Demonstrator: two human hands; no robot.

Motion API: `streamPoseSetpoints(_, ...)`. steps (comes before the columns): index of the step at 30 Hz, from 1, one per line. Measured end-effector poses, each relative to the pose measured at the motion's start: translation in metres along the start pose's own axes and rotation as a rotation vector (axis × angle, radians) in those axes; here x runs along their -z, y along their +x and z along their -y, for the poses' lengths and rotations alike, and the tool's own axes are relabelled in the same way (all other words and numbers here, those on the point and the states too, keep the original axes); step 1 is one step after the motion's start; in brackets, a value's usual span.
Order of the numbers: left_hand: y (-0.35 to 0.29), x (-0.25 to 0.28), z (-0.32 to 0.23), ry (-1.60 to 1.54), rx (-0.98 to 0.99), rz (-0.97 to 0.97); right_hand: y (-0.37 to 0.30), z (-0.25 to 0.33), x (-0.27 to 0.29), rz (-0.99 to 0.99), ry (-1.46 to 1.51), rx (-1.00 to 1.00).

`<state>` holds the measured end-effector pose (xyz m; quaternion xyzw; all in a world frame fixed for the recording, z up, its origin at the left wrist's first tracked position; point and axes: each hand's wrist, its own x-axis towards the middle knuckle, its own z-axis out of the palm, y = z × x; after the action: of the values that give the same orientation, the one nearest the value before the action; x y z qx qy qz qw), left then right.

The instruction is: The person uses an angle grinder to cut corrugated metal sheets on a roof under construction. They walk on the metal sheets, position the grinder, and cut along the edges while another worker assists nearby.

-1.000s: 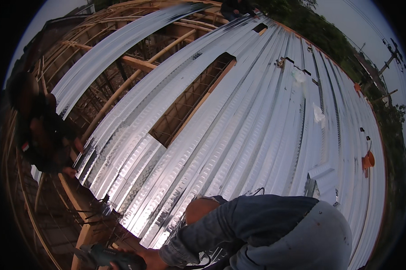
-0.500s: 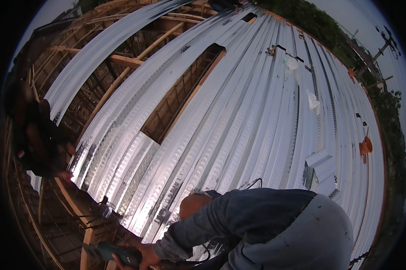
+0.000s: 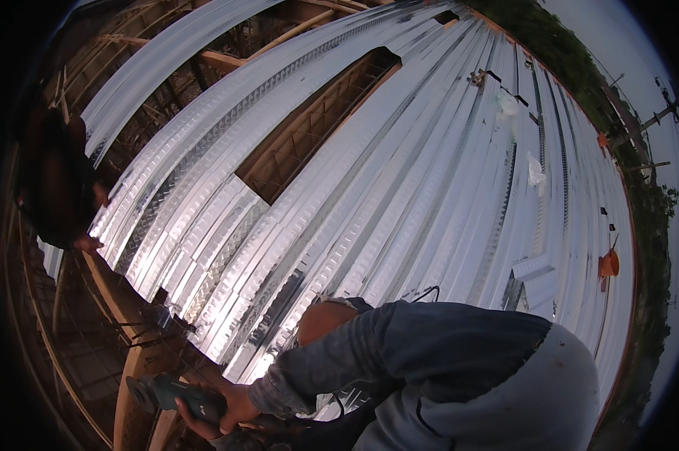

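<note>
Low in the head view, my right hand (image 3: 238, 403), at the end of a denim sleeve, is closed around a dark green angle grinder (image 3: 193, 398). My left hand (image 3: 198, 425) is wrapped around the underside of the tool, its wrist partly hidden. The grinder's disc end (image 3: 140, 393) points left, over a wooden beam (image 3: 131, 395) beside the lower ends of shiny corrugated metal roofing sheets (image 3: 242, 278). What the disc touches, if anything, I cannot make out. A bent knee (image 3: 326, 322) shows just beyond my right forearm.
At far left a dark-clothed person (image 3: 57, 180) has hands at the sheets' edge. A long gap (image 3: 317, 124) in the sheets exposes the framing. Open timber framing (image 3: 69, 361) drops away at lower left. An orange container (image 3: 609, 263) and white scraps (image 3: 535, 171) lie to the right.
The view has shifted, so the roof and framing sit differently in it. The grinder appears slightly higher and farther left, with its disc end plainer. Both hands keep their hold.
</note>
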<state>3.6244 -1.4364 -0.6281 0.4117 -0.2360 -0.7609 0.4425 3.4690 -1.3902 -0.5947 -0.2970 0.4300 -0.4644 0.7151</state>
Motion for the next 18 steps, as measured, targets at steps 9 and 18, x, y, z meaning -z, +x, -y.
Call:
streamPoseSetpoints(9, 0.000, -0.067, -0.007, -0.094, -0.140, -0.317, 0.012, 0.053, 0.027, 0.161, -0.014, -0.232)
streamPoseSetpoints(18, 0.120, 0.023, 0.050, 1.287, -0.161, 0.314, -0.045, 0.181, 0.296, -0.628, 0.172, 0.405)
